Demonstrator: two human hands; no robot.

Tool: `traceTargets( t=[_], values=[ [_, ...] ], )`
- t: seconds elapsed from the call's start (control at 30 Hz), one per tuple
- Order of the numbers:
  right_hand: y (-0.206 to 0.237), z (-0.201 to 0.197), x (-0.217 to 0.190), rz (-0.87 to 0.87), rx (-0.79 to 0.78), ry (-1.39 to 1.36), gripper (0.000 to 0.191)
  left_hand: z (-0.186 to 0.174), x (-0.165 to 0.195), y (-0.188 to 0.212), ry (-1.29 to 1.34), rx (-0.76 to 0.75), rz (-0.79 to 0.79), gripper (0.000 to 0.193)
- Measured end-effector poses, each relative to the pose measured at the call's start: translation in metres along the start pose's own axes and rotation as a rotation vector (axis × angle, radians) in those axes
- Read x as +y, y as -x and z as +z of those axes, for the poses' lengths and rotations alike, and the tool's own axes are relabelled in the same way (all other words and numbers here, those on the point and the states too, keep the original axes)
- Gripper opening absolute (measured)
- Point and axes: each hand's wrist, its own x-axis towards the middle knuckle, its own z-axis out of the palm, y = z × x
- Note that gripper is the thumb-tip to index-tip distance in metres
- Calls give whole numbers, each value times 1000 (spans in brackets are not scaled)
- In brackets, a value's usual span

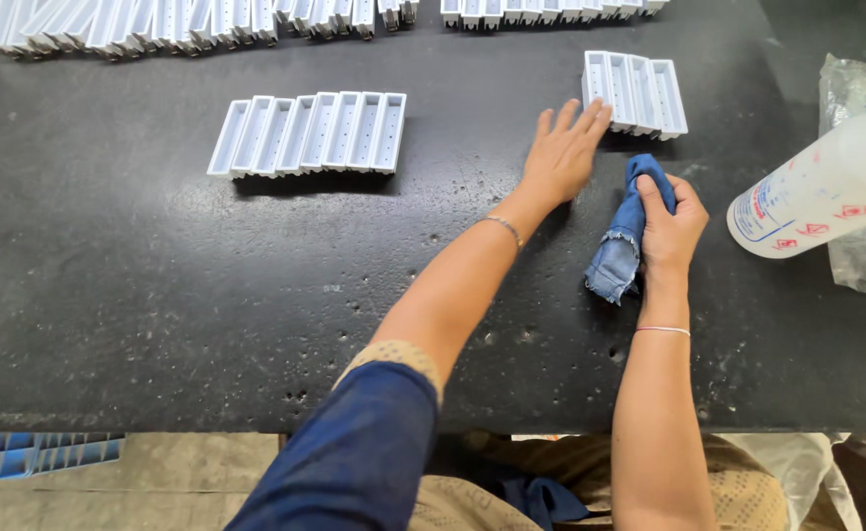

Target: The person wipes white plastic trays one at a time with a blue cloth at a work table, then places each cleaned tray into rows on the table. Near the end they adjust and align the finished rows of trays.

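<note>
Right hand point(671, 228) is closed around a frayed blue denim rag point(626, 236), bunched soft and limp against the black stone worktop point(158, 285); it looks light, easy to grip anywhere by a fistful. Left hand point(563, 152) lies flat and open, holding nothing, fingertips touching a small block of white plastic trays point(635, 91). These look stiff and light, best taken by the long edges. A longer tray row point(310, 133) sits well apart, a translucent squeeze bottle point(821, 192) to the right.

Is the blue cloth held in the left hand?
No, the blue cloth is gripped by the right hand, while the left hand lies flat on the black table.
</note>
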Motion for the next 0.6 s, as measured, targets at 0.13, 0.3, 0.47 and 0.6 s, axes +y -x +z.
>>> traceTargets(
  t=[0.13, 0.3, 0.47, 0.6],
  values=[
    [-4, -4, 4, -44, 0, 121, 23, -2, 5, -12, 11, 99, 62, 43],
    [-9, -9, 16, -98, -60, 94, 22, -9, -11, 5, 14, 200, 79, 21],
    [-7, -12, 22, -121, -92, 38, 21, -21, -38, 51, 103, 259, 115, 33],
    [-5, -11, 21, -124, -95, 54, 21, -39, -65, 120, 165, 176, 123, 41]
  ],
)
